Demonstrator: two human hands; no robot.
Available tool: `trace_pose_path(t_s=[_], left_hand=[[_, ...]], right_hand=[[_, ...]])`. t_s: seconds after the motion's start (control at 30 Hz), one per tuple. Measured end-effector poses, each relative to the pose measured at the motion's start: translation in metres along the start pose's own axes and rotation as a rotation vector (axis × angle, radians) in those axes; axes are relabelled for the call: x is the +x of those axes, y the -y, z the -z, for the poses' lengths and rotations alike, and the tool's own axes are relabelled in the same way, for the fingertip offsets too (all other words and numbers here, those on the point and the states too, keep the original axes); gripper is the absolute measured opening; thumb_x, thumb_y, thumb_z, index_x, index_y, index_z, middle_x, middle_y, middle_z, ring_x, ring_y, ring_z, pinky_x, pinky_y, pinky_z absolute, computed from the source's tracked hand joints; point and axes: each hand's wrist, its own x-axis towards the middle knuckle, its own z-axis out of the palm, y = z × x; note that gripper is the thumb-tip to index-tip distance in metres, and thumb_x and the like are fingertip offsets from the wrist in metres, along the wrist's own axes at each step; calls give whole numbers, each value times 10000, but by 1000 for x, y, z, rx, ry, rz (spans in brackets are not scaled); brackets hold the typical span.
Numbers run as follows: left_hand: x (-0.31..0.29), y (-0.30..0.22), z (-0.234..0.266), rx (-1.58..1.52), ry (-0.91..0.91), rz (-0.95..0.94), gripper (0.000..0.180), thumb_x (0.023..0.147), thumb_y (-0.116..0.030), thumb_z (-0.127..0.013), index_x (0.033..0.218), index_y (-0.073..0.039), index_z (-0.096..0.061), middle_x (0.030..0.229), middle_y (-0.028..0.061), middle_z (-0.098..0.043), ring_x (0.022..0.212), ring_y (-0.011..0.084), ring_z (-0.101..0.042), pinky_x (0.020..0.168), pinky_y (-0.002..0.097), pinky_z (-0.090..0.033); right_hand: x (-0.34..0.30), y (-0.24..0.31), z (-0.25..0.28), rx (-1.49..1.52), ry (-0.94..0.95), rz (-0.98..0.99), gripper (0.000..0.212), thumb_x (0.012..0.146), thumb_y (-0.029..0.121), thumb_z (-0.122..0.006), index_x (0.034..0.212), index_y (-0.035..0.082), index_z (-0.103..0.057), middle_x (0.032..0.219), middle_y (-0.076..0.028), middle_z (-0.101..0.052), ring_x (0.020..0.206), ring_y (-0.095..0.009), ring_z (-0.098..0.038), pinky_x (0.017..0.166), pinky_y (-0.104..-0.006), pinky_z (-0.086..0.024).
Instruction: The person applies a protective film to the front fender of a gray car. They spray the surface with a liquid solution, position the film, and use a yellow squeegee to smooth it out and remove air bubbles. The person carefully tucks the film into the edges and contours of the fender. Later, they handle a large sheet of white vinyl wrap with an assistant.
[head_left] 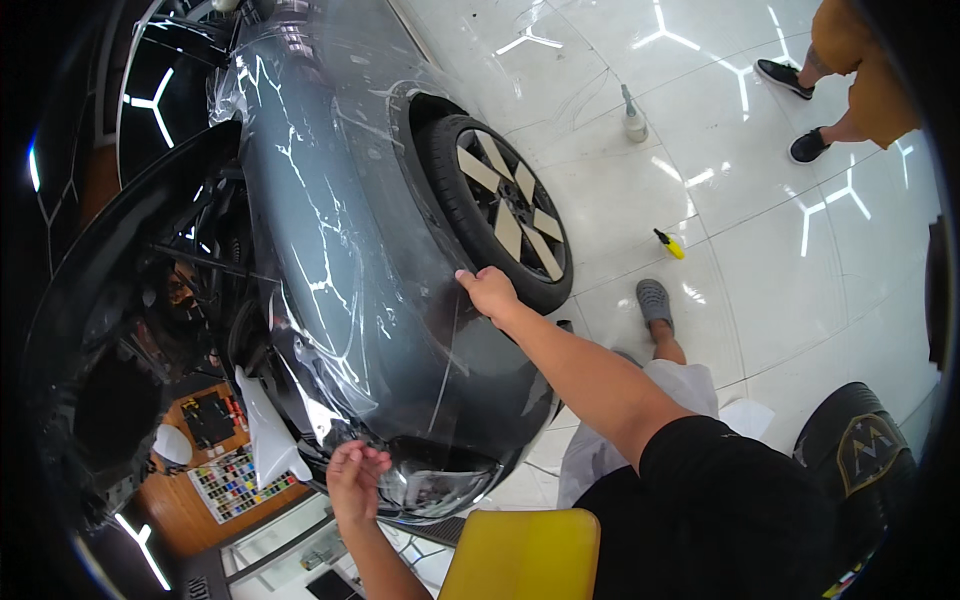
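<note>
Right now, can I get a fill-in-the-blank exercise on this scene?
Of the wheel and the headlight, the right hand is nearer the ____.
The hand beside the headlight is the ____ one.
The black-tipped object on the floor is ____.
The shoes at upper right are ____.
Missing words: wheel; left; yellow; black.
</note>
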Motion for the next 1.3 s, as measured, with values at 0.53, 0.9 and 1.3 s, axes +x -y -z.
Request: trace_pose_path(t_s=[0.53, 0.9, 1.3], left_hand=[[4, 16, -22, 523, -371, -360, 381, 1029, -393, -488, 780, -104, -487, 579, -63, -391, 462, 27, -325, 417, 210, -256], [28, 50, 11, 581, -373, -286, 409, 1037, -378, -474, 761, -77, -488, 588, -53, -407, 483, 27, -361, 435, 201, -284], [5, 67, -28, 372, -411, -260, 313, 1024, -320, -518, 833, -84, -446, 570, -17, -432, 446, 58, -405, 413, 224, -345]], right_hand=[[-22, 29, 10, 772, -25, 49, 194, 1007, 230, -478, 979, 56, -558, 761, -25, -491, 561, -130, -461, 471, -316, -441], [16, -29, -6, 311, -250, 305, 330, 1007, 294, -451, 899, 13, -588, 778, -128, -586, 760, -245, -562, 723, -375, -437], [-18, 0, -11, 580, 70, 51, 291, 1002, 361, -525, 949, 79, -478, 710, 4, -475, 556, -120, -509, 502, -272, -438]])
